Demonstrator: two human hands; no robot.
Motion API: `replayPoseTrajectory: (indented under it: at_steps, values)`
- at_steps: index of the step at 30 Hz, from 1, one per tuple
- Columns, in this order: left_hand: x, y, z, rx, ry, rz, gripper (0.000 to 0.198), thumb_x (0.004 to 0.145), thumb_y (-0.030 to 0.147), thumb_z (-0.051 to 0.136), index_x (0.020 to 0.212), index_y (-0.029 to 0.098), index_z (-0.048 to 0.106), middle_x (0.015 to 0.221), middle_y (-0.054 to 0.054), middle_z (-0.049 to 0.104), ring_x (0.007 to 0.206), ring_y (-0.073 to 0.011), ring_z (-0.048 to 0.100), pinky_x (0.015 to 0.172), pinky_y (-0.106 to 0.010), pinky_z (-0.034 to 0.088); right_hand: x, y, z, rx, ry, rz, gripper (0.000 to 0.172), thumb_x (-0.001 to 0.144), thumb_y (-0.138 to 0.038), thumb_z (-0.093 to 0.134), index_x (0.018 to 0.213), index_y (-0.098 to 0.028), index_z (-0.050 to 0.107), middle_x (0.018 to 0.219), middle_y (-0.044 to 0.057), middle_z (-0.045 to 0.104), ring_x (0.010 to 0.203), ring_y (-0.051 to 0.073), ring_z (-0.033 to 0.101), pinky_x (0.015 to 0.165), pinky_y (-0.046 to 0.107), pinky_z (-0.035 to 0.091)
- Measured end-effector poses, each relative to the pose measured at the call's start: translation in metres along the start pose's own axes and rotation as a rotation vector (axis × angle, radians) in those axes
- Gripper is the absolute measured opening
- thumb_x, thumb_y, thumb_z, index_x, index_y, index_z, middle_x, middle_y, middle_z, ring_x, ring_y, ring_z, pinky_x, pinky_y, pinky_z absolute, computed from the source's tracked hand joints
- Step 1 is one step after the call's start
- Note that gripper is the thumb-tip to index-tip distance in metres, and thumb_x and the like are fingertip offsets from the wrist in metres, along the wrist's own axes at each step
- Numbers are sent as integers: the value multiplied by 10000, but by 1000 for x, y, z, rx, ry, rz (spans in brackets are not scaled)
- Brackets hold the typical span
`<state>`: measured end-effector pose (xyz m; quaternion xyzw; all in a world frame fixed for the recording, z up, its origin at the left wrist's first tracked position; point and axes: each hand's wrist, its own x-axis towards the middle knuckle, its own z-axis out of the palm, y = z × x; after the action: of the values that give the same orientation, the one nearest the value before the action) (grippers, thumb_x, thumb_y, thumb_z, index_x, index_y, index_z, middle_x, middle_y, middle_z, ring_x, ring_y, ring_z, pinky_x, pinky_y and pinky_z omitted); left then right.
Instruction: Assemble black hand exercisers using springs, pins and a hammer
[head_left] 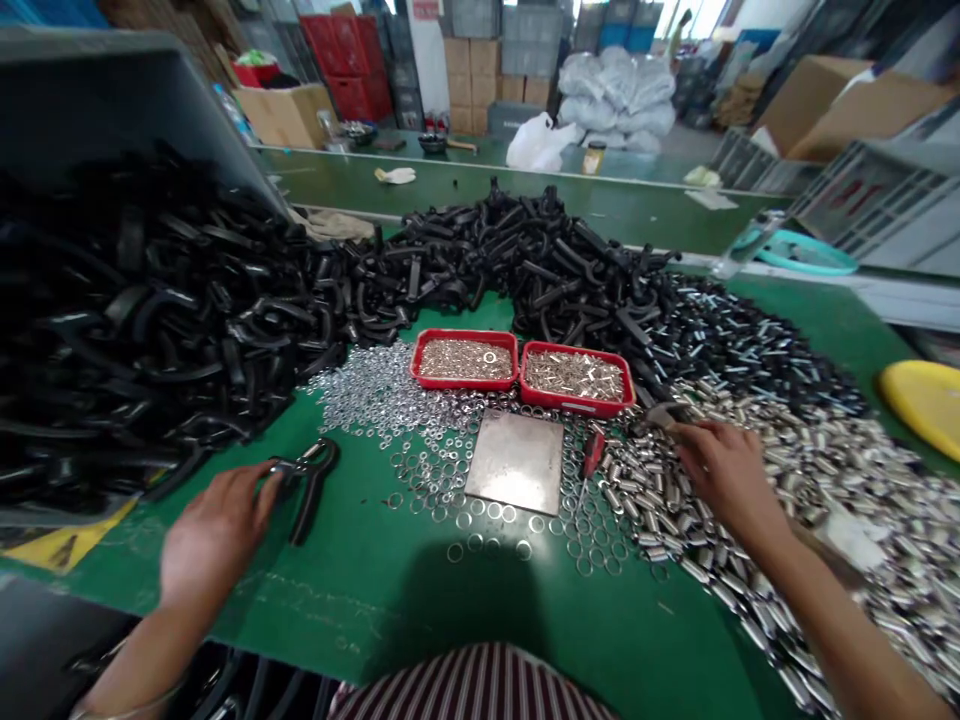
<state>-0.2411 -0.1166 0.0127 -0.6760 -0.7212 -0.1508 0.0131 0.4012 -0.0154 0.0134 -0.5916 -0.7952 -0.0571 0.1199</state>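
Observation:
My left hand (217, 530) is at the left of the green table, its thumb and fingers closed on one end of a black curved handle part (311, 490) with a shiny metal sleeve in it. To the right, my right hand (724, 460) is closed around a hammer (666, 413), close to its head; the wooden handle runs back under my forearm. Around that hand lie many metal sleeves (652, 490). Between my hands are a square steel plate (517, 462), a red-handled screwdriver (592, 455) and scattered metal rings (465, 520).
Two red trays (465, 384) of small metal pieces stand behind the plate. Black handle parts (480, 240) heap across the back and spill from a grey bin (202, 90) at left. Black parts with metal pins (757, 340) lie at right, near a yellow lid (926, 405).

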Motion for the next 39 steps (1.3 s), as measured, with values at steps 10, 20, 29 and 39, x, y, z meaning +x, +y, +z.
replayPoseTrajectory:
  at_steps: [10,20,29,39]
  values:
    - [47,150,42,-136,-162,261,226,1009,309,415,1032,211,618,987,-63,660,918,-208,636,858,-333,488,16,-98,14,-92,-216,-118,212,938,-248,501,1068,-191,658,942,140,635,863,290,563,761,391,440]
    - [21,133,36,-78,-263,101,226,1004,336,449,1042,197,623,1001,-57,648,909,-195,643,819,-300,472,11,-86,30,479,100,215,316,931,-357,536,1198,-189,543,1042,119,609,891,257,583,834,424,475]
    - [65,154,50,146,-306,230,252,1004,228,402,1099,201,634,1023,-94,616,898,-231,617,767,-324,455,39,-162,19,1500,-244,350,369,875,-427,674,1184,-233,627,920,32,656,774,175,610,774,366,528]
    - [89,162,51,310,-387,329,191,953,120,426,938,159,613,955,-111,620,893,-241,611,820,-359,465,66,-188,57,1972,-230,382,339,830,-365,748,1117,-233,627,879,14,674,659,127,578,655,301,512]
